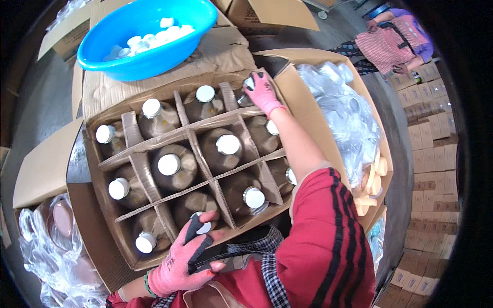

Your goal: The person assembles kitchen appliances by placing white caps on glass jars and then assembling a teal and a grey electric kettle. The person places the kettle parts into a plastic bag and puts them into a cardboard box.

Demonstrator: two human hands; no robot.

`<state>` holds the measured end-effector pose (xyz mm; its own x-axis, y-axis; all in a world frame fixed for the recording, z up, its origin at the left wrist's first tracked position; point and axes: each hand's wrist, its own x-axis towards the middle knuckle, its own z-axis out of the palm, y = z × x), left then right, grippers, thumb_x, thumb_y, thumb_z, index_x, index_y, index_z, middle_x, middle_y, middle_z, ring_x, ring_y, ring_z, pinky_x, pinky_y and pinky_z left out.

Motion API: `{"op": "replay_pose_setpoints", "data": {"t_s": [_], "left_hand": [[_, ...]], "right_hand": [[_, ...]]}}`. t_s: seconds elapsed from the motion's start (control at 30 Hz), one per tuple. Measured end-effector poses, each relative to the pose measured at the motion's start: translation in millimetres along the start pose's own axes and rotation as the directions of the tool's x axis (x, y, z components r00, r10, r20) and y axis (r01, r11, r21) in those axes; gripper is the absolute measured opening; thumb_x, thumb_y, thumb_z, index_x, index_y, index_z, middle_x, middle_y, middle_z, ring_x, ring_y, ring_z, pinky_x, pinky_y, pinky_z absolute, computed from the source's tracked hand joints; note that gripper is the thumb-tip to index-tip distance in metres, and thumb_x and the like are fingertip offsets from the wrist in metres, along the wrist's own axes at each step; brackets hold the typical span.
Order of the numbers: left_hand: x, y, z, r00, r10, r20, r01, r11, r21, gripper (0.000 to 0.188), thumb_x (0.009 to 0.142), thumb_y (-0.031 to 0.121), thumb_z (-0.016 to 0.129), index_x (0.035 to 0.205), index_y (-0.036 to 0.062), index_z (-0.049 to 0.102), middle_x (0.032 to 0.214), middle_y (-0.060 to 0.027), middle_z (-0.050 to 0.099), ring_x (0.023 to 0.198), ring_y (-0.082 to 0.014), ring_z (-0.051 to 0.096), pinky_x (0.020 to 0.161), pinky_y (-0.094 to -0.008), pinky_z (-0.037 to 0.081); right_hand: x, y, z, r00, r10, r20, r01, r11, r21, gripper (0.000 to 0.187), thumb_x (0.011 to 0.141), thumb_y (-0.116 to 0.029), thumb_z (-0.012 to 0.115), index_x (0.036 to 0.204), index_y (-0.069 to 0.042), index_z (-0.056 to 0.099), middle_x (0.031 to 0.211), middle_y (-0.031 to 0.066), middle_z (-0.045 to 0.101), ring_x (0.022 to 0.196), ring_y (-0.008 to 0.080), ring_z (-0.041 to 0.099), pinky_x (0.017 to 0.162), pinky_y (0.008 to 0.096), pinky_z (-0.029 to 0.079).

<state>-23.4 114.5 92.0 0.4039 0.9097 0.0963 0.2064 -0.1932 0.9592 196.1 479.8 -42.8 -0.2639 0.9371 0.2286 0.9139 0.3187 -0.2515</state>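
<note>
A large cardboard carton with cardboard dividers holds several clear bottles with white caps, one in each compartment. My right hand, in a pink and dark grey glove, reaches to the far right compartment. Its fingers close round the white cap of the bottle there. In the near row, my left hand wears a matching glove. Its fingers are spread over a white bottle cap that they partly hide, with the thumb held apart. Whether the fingertips touch that cap I cannot tell.
Beyond the carton, a blue basin of loose white caps rests on cardboard. An open box at right holds plastic bags and peach-coloured parts. Another box at left holds bagged items. A person stands far right near stacked cartons.
</note>
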Motion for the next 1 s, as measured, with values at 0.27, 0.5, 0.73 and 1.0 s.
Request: {"op": "replay_pose_setpoints", "data": {"t_s": [0.27,0.5,0.73,1.0], "left_hand": [[3.4,-13.1,8.9,0.999,-0.044,-0.021,0.045,0.999,0.017,0.044,0.072,0.023,0.060,0.103,-0.0049,0.050,0.112,-0.0232,0.045,0.102,-0.0364,0.046,0.087,-0.0377,0.037],[3.0,-17.5,9.9,1.000,-0.016,-0.026,0.018,0.996,0.090,0.039,0.067,0.018,0.064,0.098,-0.0018,0.051,0.104,-0.0189,0.049,0.095,-0.0355,0.049,0.082,-0.0403,0.039],[-0.8,-5.9,14.8,1.000,0.027,0.012,-0.029,0.938,0.346,0.036,0.066,0.016,0.064,0.096,-0.0004,0.053,0.096,-0.0168,0.052,0.088,-0.0342,0.050,0.078,-0.0383,0.041],[-26.9,-19.2,26.5,0.998,-0.019,0.054,-0.008,0.892,0.453,0.042,0.068,0.021,0.063,0.100,-0.0040,0.053,0.096,-0.0228,0.053,0.089,-0.0373,0.051,0.078,-0.0384,0.042]], "right_hand": [[35.5,-32.5,-41.5,0.863,0.040,0.503,0.064,0.980,-0.189,0.085,0.058,-0.048,0.070,0.121,0.001,0.038,0.113,0.0208,0.050,0.105,0.0303,0.049,0.090,0.0355,0.039],[42.0,-31.9,-11.6,0.917,0.117,0.382,0.023,0.939,-0.342,0.049,0.071,-0.041,0.056,0.102,-0.003,0.055,0.103,0.0147,0.057,0.097,0.0252,0.055,0.083,0.0339,0.043],[4.1,-35.7,-6.0,0.963,0.252,0.093,-0.235,0.958,-0.163,0.069,0.073,-0.046,0.055,0.123,-0.004,0.035,0.121,0.0196,0.037,0.111,0.0343,0.039,0.089,0.0412,0.036],[-256.0,-82.6,-154.1,0.948,-0.271,0.167,0.248,0.957,0.151,0.065,0.079,-0.041,0.051,0.124,0.001,0.031,0.119,0.0266,0.034,0.105,0.0402,0.040,0.093,0.0437,0.032]]}}
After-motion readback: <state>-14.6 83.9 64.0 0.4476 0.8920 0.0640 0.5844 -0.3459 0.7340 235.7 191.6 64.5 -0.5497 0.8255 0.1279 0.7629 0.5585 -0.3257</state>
